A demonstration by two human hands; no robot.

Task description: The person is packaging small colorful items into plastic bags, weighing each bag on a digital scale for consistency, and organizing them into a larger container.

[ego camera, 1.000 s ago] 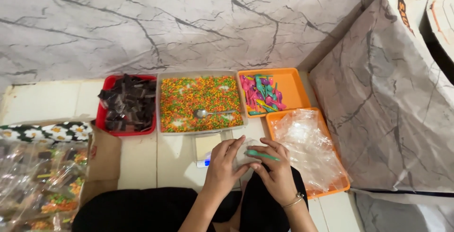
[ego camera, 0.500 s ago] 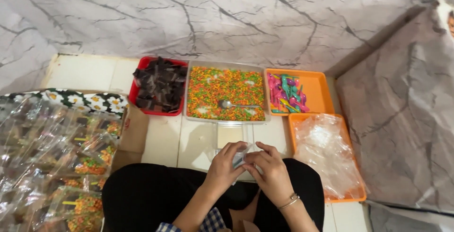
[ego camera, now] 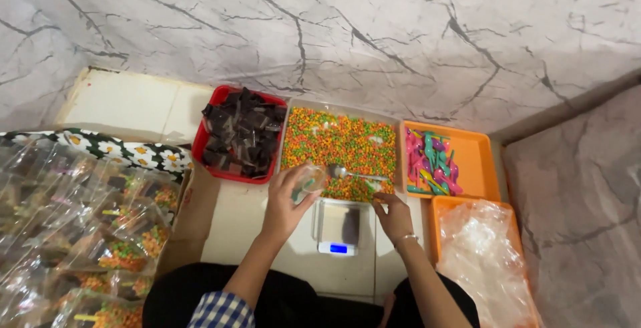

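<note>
My left hand holds a small clear plastic bag at the near edge of a clear tray of orange and green candy bits. A metal spoon lies in that tray. My right hand reaches toward the spoon's handle, fingers loosely bent, holding nothing that I can see. A small digital scale sits on the floor between my hands.
A red tray of dark chocolate pieces stands left of the candy. An orange tray of pink and green plastic spoons and an orange tray of clear bags are at right. A box of filled packets is at left.
Both hands moved from my lap up to the candy tray; the left one carries the clear bag. The camera view shifted, showing more of the packet box.
</note>
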